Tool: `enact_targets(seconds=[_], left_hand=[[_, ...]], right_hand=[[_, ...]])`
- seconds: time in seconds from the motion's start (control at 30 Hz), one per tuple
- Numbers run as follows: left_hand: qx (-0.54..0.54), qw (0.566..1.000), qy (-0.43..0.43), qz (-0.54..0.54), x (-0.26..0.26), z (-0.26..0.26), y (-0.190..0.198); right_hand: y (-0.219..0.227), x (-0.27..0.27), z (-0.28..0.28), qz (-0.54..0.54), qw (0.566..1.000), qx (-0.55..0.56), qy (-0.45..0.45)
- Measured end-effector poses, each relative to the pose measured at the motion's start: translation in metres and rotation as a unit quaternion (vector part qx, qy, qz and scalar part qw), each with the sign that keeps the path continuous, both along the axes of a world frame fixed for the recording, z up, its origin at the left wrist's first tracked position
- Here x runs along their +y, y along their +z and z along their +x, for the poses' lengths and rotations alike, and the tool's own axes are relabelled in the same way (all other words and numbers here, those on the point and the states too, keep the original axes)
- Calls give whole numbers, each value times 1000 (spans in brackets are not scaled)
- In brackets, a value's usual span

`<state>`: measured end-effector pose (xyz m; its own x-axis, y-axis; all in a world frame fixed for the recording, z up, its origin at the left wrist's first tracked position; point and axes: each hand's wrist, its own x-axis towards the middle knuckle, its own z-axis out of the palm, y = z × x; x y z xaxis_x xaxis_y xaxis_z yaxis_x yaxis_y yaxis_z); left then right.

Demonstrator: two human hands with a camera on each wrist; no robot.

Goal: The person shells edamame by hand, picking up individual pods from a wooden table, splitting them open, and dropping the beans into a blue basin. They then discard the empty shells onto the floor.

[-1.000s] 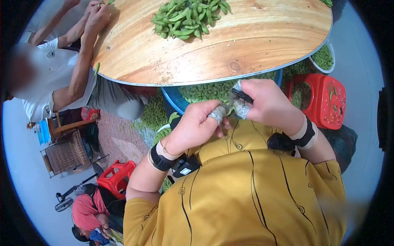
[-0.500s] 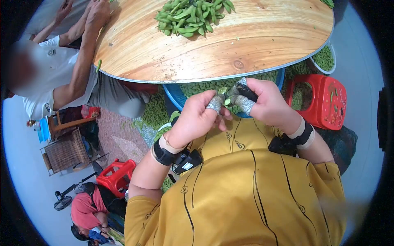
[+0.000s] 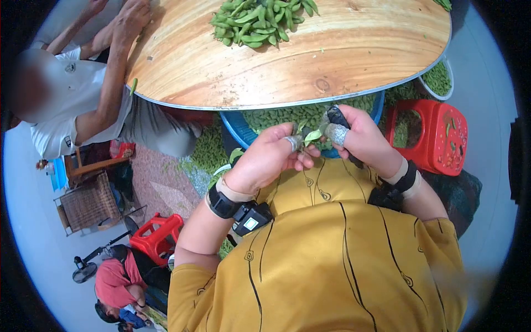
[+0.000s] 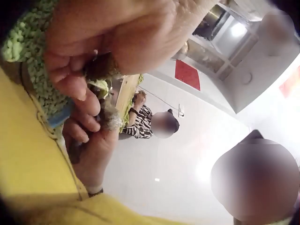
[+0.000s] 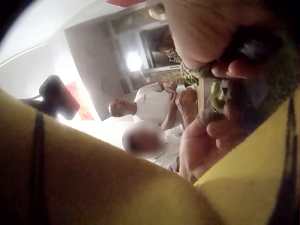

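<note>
In the head view my left hand (image 3: 266,156) pinches a small green sprig with leaves (image 3: 312,136) between its taped thumb and fingers. Close on its right, my right hand (image 3: 369,138) grips a black-handled tool (image 3: 335,115), its thumb wrapped in silvery tape. Both hands are above a blue basin (image 3: 235,130) of pale green beans (image 3: 271,119), just off the table's near edge. The right wrist view shows a green pod (image 5: 218,97) between the two hands. What the tool's tip touches is hidden.
A wooden table (image 3: 287,72) bears a heap of green pods (image 3: 257,22). A red stool (image 3: 442,138) and a white bucket of pods (image 3: 437,80) stand at the right. Another person (image 3: 83,105) sits at the left; pods cover part of the floor.
The hands have moved slightly apart, the right one shifting right with its tool more visible. The sprig's leaves have turned in the left fingers. The view has shifted a little.
</note>
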<state>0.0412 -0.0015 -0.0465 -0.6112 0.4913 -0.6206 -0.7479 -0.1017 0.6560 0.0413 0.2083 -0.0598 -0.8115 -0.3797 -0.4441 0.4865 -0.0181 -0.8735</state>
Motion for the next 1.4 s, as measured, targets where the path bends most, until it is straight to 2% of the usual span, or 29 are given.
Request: enact_targets(seconds=[0.03, 0.17, 0.23, 0.27, 0.33, 0.4, 0.43, 0.53, 0.57, 0.63, 0.67, 0.73, 0.77, 0.83, 0.87, 0.93, 0.97, 1.0, 1.03, 1.07, 1.13, 1.17, 1.2, 1.23, 1.27, 1.3, 1.33, 1.37, 1.4], left_hand=[[-41, 999, 15, 29, 1, -2, 0], [-50, 997, 28, 53, -9, -2, -4], [7, 998, -57, 16, -11, -2, -8], [8, 998, -57, 16, -10, -1, -7], [104, 985, -78, -110, -2, 0, 3], [139, 985, -68, -80, 2, 4, 0], [171, 982, -57, -49, 3, 5, -1], [133, 986, -88, -52, 4, 4, 9], [133, 986, -88, -54, 3, 4, 9], [132, 985, -44, -105, 1, 2, 7], [132, 985, -43, -106, 0, 3, 3], [178, 972, -62, -143, -2, 3, -6], [177, 972, -62, -142, -1, 4, -7], [332, 886, -194, -260, 3, 4, -3], [334, 886, -193, -259, 3, 3, -2], [197, 967, -131, -98, 1, 4, -1], [154, 981, -98, -71, -3, 4, -1], [154, 981, -98, -71, -5, 4, -2], [168, 976, -86, -109, -8, 3, -4], [182, 969, -73, -148, -9, 3, -5], [217, 957, -69, -179, -7, 5, -3], [255, 933, -103, -233, -5, 6, 1], [294, 902, -135, -285, -4, 5, 4], [353, 892, -121, -256, -1, 4, 8], [374, 886, -143, -234, 0, 3, 17], [390, 883, -152, -213, 0, 2, 23], [404, 880, -160, -192, 0, 1, 28], [371, 901, -159, -158, 0, 0, 33], [376, 900, -153, -159, 1, 0, 33]], right_hand=[[-1, 0, -1, -1, 1000, 1, 0], [-5, 0, 1, 22, 999, 37, -17], [-1, 0, 1, 19, 998, 54, -16], [5, 0, -1, 26, 999, 48, -5], [1, 0, -2, 33, 999, 43, 6], [-18, -5, -1, 68, 962, 262, 22], [-5, -4, 0, 61, 983, 172, 26], [-16, 3, -5, 159, 968, 182, 72], [-14, 3, -4, 158, 968, 182, 73], [-6, 0, -4, 187, 962, 188, 63], [-3, -1, -4, 186, 962, 189, 64], [2, -3, -4, 122, 990, 55, 50], [0, -4, -4, 122, 990, 54, 50], [-5, -5, -6, 81, 995, 42, 47], [-6, -5, -6, 82, 995, 44, 47], [-10, 0, -5, 102, 991, 61, 62], [-14, 3, -4, 102, 991, 62, 62], [-17, 7, -4, 207, 957, 184, 90], [-18, 8, -5, 306, 895, 302, 115], [-14, 9, -4, 305, 895, 304, 117], [9, 6, -1, 349, 859, 371, 57], [14, 3, 1, 351, 856, 375, 57], [19, 0, 0, 287, 887, 359, 55], [23, -3, 0, 222, 912, 342, 52], [24, -5, 0, 179, 942, 271, 83], [29, -6, -1, 105, 983, 131, 78], [34, -6, -3, 30, 997, -13, 73], [37, -5, -4, 33, 996, -6, 77], [39, -3, -4, 7, 997, -18, 74]])
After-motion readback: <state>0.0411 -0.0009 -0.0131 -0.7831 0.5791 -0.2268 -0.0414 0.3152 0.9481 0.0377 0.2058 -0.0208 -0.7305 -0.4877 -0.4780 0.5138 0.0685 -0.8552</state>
